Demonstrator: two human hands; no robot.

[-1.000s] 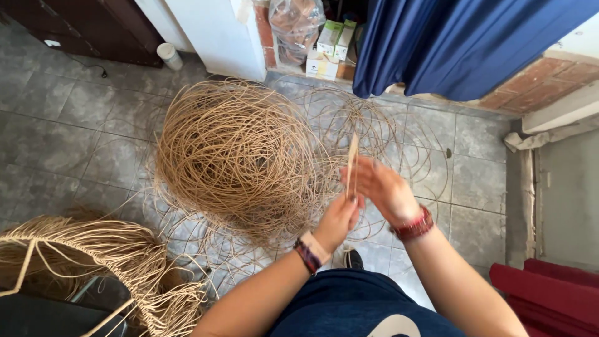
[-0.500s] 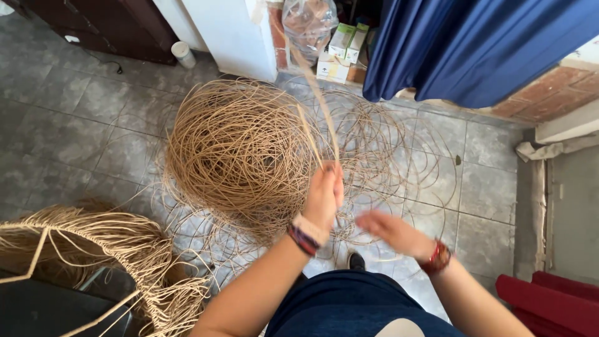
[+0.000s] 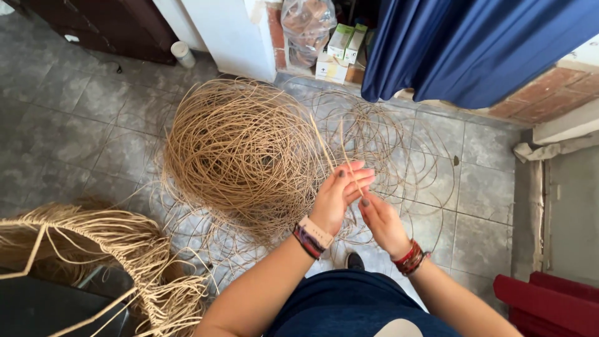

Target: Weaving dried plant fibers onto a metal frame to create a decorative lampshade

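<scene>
— Grey floor tiles [image 3: 75,125] lie under everything; what's hard to read?

— Whether the right hand [image 3: 382,223] pinches the thin tan cane strands [image 3: 324,148]; I cannot tell. The left hand [image 3: 340,195] holds them, fingers nearly straight.

— And the strands?

— Pale, stiff, rising above the big tangled cane coil [image 3: 240,153].

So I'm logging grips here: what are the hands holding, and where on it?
Both the left hand and the right hand pinch thin rattan strands near their upper free ends, which stick up past the fingers above the big coil.
</scene>
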